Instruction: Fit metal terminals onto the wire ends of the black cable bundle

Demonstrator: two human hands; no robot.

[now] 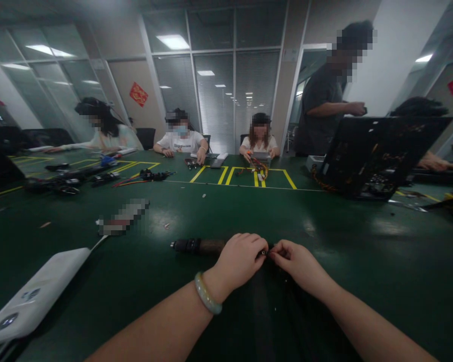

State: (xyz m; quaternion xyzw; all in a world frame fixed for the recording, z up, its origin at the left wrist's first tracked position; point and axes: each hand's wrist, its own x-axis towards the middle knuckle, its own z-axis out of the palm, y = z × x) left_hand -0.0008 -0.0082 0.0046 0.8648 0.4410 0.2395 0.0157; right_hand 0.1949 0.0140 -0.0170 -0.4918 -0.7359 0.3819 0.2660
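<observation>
Both forearms reach over the green table point(362, 261). Left hand point(238, 260) wraps a dark rod point(200, 246) that sticks out to its left. Right hand point(292, 259) pinches narrowly a small part point(265, 252) at the rod's end, touching the left fingertips.

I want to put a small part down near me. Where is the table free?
Bare green table lies right of the right hand, before the open black case. Another patch lies between the hands and the yellow lines. Crowded: far left, with dark parts; the white device fills the near left.

Long dark-green table point(362, 251) with yellow tape lines point(226, 175), glass partition walls point(215, 95) with blinds, ceiling light panels point(172, 41)
</observation>
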